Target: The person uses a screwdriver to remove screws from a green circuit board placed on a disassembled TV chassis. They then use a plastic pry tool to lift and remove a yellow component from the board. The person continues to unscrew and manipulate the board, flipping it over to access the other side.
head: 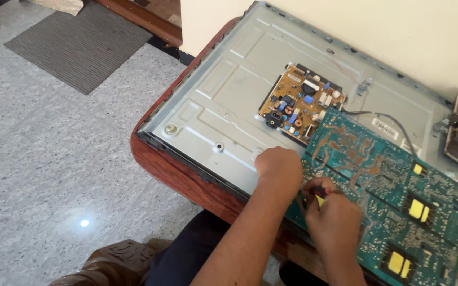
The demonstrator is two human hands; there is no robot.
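My right hand [334, 216] pinches a yellow-handled tool [319, 199] against the green circuit board [393, 196], my left hand [279, 167] fisted just beside that grip, both over a grey metal panel [229, 100] on the reddish wooden surface [172, 170], speckled floor [43, 159] beyond.

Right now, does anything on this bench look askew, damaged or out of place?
Yes. The large green circuit board lies loose and skewed, solder side up, across the grey metal back panel, overlapping the mounted tan board. The left hand steadies its edge; the right hand grips a small yellow-and-red tool.
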